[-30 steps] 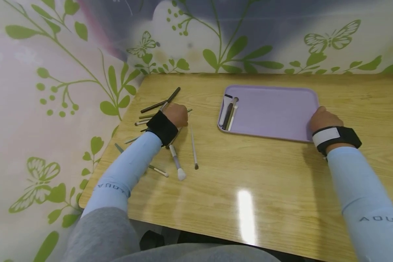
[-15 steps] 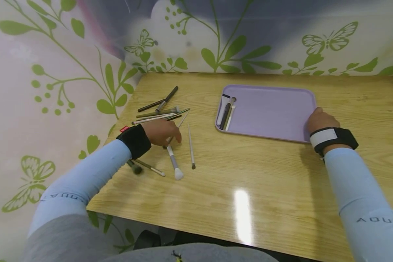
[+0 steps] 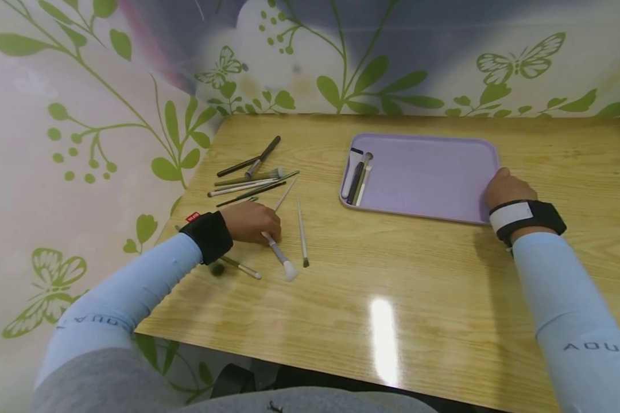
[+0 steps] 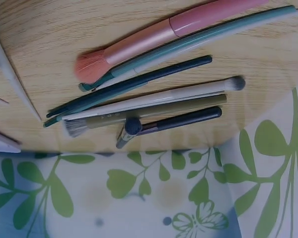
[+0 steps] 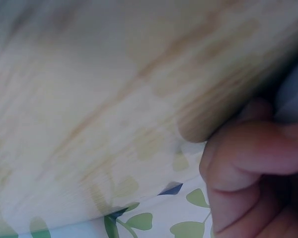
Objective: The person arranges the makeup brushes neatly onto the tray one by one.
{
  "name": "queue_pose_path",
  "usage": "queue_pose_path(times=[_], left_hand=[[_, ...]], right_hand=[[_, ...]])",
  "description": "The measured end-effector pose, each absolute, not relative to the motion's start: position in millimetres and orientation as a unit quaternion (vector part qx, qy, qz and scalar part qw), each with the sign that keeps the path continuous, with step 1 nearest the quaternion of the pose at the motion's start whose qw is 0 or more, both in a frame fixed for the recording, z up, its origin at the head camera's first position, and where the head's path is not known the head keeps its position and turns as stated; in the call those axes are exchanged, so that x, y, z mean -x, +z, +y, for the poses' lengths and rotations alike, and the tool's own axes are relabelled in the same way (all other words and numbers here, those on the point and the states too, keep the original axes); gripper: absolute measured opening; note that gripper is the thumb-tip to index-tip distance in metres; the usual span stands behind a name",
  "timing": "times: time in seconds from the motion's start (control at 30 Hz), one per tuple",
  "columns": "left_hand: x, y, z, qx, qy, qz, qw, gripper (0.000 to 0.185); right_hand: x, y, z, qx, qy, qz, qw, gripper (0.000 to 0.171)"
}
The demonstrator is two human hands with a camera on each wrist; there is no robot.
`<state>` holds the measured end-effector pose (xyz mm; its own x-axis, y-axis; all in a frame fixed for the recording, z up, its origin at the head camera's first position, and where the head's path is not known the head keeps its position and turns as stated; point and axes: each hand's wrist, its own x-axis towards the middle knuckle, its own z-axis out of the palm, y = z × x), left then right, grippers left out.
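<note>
The left hand, at centre left of the head view, pinches the handle of a white-tipped brush lying on the counter. The right hand grips the right rim of the purple tray at upper right.

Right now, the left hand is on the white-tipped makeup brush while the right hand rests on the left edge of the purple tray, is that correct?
Not quite: the right hand rests on the right edge of the purple tray, not the left, as the head view shows. The left hand is indeed on the white-tipped makeup brush.
</note>
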<state>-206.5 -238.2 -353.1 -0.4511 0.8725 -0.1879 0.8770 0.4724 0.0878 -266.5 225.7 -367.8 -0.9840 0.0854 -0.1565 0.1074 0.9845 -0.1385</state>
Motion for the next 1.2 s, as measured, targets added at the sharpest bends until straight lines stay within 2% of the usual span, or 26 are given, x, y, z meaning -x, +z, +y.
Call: queue_pose_path(times=[0.13,0.3,0.4,0.5,0.67,0.83,0.97,1.07,1.2], left_hand=[[204.2,-346.4,-235.0,-0.520,0.016,0.849,0.093,0.010],[204.3,-328.3,-213.7,-0.513,0.099,0.852,0.010,0.009],[213.9,-316.6,-188.1,-0.447,0.171,0.877,-0.048,0.010],[231.2,-314.7,-153.3,-0.349,0.243,0.902,-0.077,0.011],[260.7,-328.0,-89.3,-0.183,0.312,0.930,-0.064,0.016],[277.6,-341.5,-46.2,-0.072,0.223,0.972,-0.025,0.019],[278.6,-345.7,-30.0,-0.060,0.127,0.990,0.003,0.021],[277.2,-347.9,-22.8,-0.067,0.084,0.994,0.010,0.036],[275.8,-354.1,-17.5,-0.071,0.050,0.996,0.003,0.033]], right_hand=[[267.4,-368.3,222.1,-0.046,-0.075,0.994,0.069,0.022],[268.2,-367.8,218.3,-0.042,-0.075,0.994,0.074,0.021],[267.5,-365.3,219.0,-0.043,-0.075,0.994,0.070,0.022],[265.7,-361.7,221.2,-0.044,-0.075,0.994,0.071,0.022],[262.7,-359.1,225.2,-0.037,-0.076,0.994,0.066,0.022],[263.0,-362.9,226.4,-0.045,-0.073,0.994,0.060,0.024],[263.4,-365.9,226.9,-0.048,-0.074,0.994,0.071,0.023],[263.2,-366.3,226.2,-0.054,-0.073,0.993,0.082,0.023],[264.1,-366.8,225.5,-0.060,-0.069,0.992,0.087,0.022]])
